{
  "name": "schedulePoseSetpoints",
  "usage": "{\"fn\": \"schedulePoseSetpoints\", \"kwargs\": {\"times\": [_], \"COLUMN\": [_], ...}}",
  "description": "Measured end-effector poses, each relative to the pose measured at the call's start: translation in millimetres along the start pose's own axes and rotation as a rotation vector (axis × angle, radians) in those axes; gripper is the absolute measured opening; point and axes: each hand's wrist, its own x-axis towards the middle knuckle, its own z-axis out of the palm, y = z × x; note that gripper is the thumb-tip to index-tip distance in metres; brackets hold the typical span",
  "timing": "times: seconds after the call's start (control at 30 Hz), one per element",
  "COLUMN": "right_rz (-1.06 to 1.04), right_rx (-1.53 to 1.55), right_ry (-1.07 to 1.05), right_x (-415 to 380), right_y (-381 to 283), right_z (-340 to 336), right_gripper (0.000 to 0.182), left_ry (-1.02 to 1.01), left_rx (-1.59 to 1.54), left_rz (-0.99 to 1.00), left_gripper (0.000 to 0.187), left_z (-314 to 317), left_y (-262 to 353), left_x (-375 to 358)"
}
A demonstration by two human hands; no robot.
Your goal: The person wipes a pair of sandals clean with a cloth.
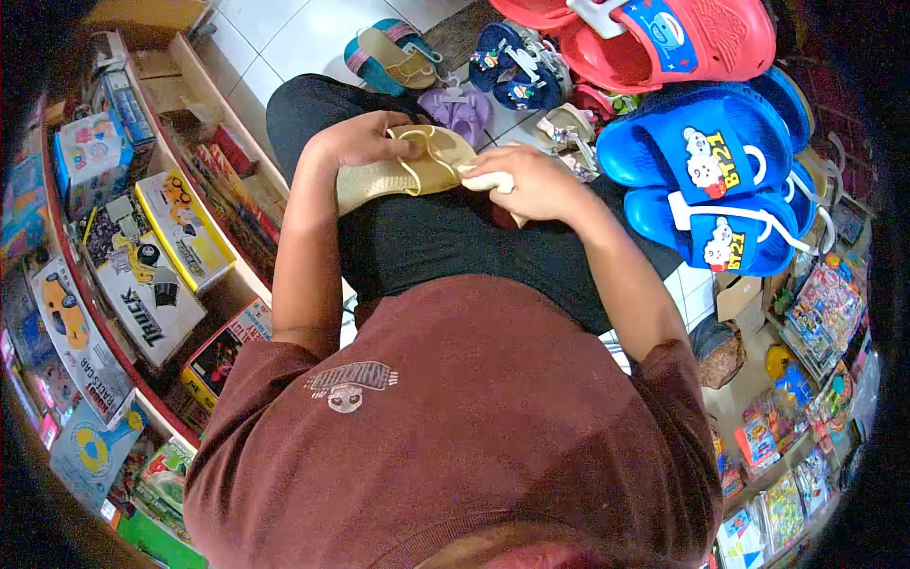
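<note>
A beige-gold sandal [441, 156] lies across my lap, over the black trousers. My left hand [365, 142] grips it near the strap, the thumb pressed on the strap and the fingers wrapped round the far side. At the sandal's right end is my right hand [531, 185], its fingers closed round a pale cream cloth [488, 180] that touches the sandal. The underside of the sandal is hidden.
Blue slippers [701, 152] and red clogs [664, 43] hang at the upper right. Purple sandals [455, 112], navy sandals [517, 71] and a teal pair [374, 57] are beyond my knees. Shelves with boxed toys [185, 228] line the left.
</note>
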Motion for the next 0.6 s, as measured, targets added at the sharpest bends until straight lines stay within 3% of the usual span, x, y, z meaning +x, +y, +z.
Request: {"fn": "schedulePoseSetpoints", "kwargs": {"times": [0.07,0.13,0.17,0.27,0.4,0.43,0.53,0.6], "right_rz": [0.036,0.207,0.127,0.029,-0.042,-0.046,-0.046,-0.083], "right_rx": [0.175,0.291,0.338,0.341,0.308,0.312,0.314,0.268], "right_ry": [-0.047,-0.059,0.053,0.265,0.501,0.52,0.521,0.565], "right_x": [3.4,8.5,11.4,18.3,27.3,27.9,25.5,25.4], "right_y": [7.6,0.5,3.3,-5.7,-12.5,-16.1,-19.9,-21.9], "right_z": [-12.5,-29.6,-26.9,-27.0,-19.6,-21.6,-26.3,-24.6], "right_gripper": [0.035,0.035,0.036,0.039,0.041,0.038,0.036,0.036], "left_ry": [0.021,0.188,0.273,0.242,0.353,0.34,0.471,0.617], "left_rx": [-0.005,-0.009,-0.011,-0.405,-0.459,-0.55,-0.729,-0.896], "left_rz": [-0.04,-0.134,-0.18,-0.085,0.045,0.125,0.051,0.201], "left_gripper": [0.062,0.066,0.069,0.073,0.061,0.055,0.045,0.038], "left_z": [-2.6,2.2,3.1,-6.8,-12.3,-13.5,-28.1,-27.0], "left_y": [14.0,29.0,33.2,2.7,-10.5,-14.0,-21.4,-22.5], "left_x": [-8.1,-19.4,-22.9,-11.5,-7.2,-6.0,-16.8,-17.8]}}
